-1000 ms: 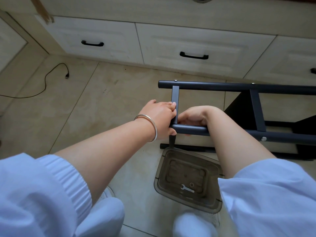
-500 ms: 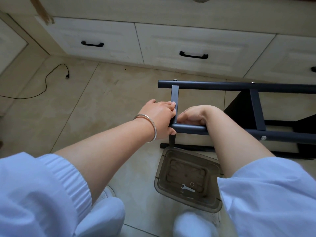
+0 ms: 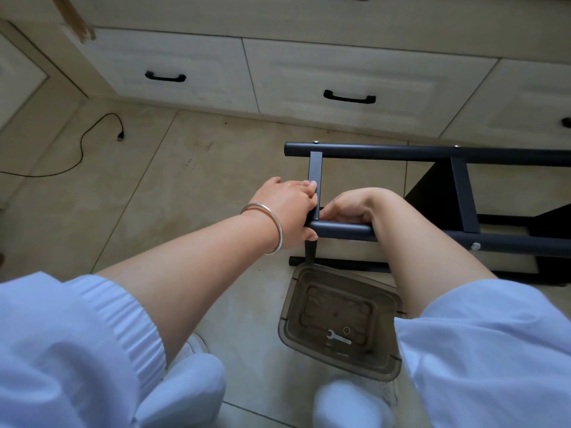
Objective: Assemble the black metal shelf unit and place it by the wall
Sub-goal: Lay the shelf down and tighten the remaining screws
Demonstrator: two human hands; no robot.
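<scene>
The black metal shelf unit (image 3: pixel 432 156) lies on its side on the floor before the drawers, the left hand (image 3: pixel 290 211) gripping the joint of its crossbar (image 3: pixel 315 183), the right hand (image 3: pixel 349 208) curled fingers pinching there.

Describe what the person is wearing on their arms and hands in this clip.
Both forearms are bare, with loose pale blue sleeves pushed up; the left sleeve has a gathered, ribbed cuff. A plain silver bangle circles the left wrist. No gloves or rings are visible on the left hand or right hand.
</scene>
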